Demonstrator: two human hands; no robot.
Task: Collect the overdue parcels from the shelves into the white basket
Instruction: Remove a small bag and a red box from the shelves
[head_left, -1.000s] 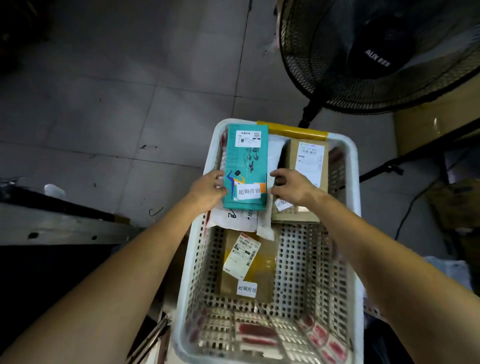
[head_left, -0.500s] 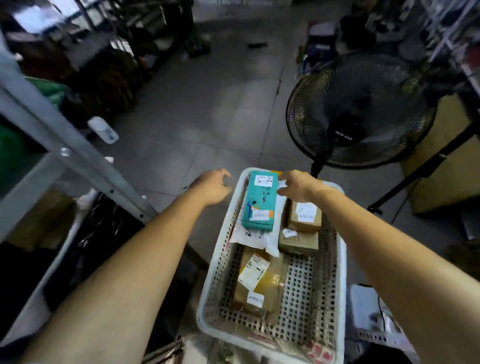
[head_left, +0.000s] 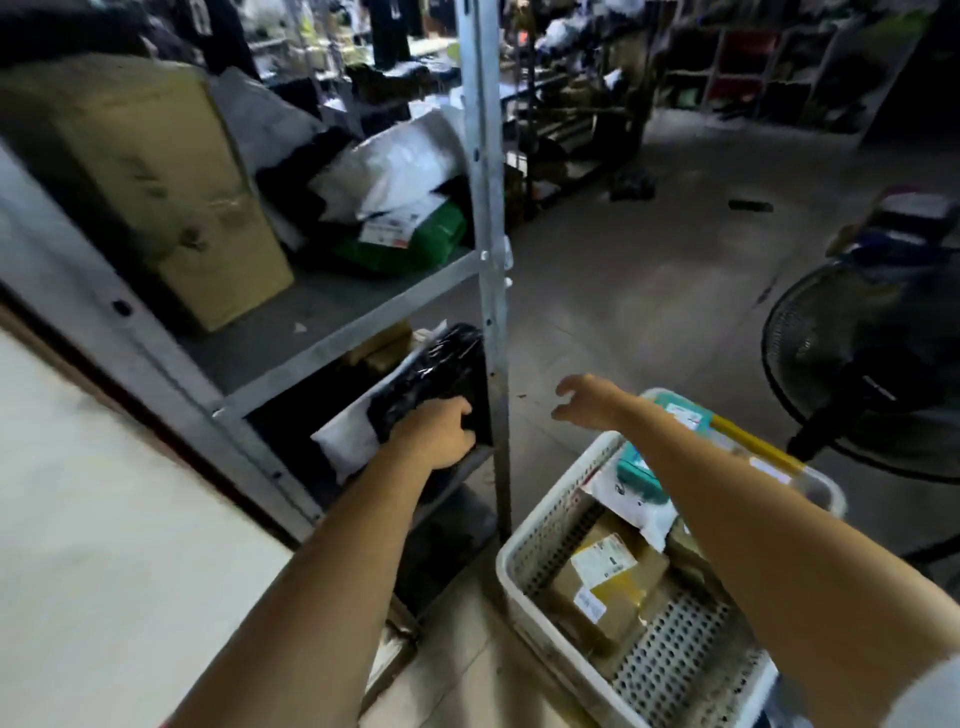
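Centre frame, a person's left grip (head_left: 436, 434) clamps the lower edge of a glossy black parcel (head_left: 441, 369), which leans in the lower bay of steel shelving, hard against the shelf upright (head_left: 491, 260). The right grip (head_left: 587, 400) hangs released, fingers spread and holding nothing, over bare floor between the upright and the white basket (head_left: 550, 525) at lower right. The basket already carries a teal box (head_left: 641, 467) and brown cardboard parcels (head_left: 608, 571).

The hold looks risky: one hand on slick film at one edge could slip as the parcel's weight comes free. The parcel could also catch on the upright as it swings out. A white mailer (head_left: 345, 441) lies partly under it and may be dragged off the shelf onto the floor. A hasty drop into the basket could dislodge the teal box stacked there.
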